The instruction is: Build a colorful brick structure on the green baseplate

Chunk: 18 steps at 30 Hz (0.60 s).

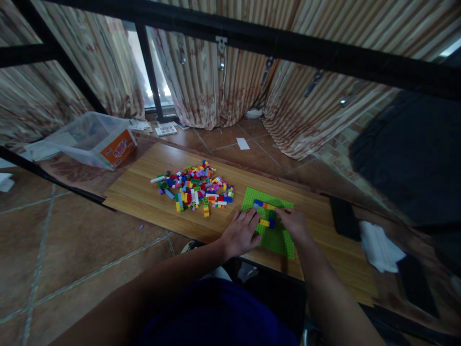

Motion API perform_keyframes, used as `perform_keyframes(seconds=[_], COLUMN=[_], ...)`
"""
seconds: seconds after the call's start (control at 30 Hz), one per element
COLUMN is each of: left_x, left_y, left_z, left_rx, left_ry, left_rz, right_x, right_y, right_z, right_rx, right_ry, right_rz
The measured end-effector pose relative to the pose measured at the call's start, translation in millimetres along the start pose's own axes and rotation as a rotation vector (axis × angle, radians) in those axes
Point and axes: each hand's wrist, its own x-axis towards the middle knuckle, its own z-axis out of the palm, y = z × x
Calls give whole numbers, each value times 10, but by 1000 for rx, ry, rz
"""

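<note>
A green baseplate [277, 244] lies on the wooden board, bearing an outline of joined toy bricks. Along its far side run a blue brick [258, 203] and an orange-yellow one; nearer me are a yellow brick [264, 223] and a dark blue brick [272, 224]. My left hand [242, 233] rests flat over the plate's left edge, fingers stretched towards the bricks. At the upper right of the outline, my right hand [292, 222] has its fingertips pinched together by the yellow brick's end. Whatever sits between those fingertips is hidden.
Left of the plate spreads a heap of mixed toy bricks [196, 185]. A clear plastic bin [90, 139] with an orange label stands beyond the board's left end. On the right lie a black phone-like slab [345, 218] and white tissue [382, 246]. A dark metal bar [252, 36] crosses above.
</note>
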Motion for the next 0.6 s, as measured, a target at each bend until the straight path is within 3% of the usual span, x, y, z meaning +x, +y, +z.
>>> perform_keyframes(seconds=[0.27,0.6], left_x=[-132,-132], left_y=[12,-9], left_z=[34,-34], left_rx=[56,113], left_ry=[53,-12], left_rz=[-74,-31], right_x=[-30,-94], right_y=[76,71], right_z=[4,30], right_rx=[61,183], right_ry=[-23,-7], right_rz=[71,50])
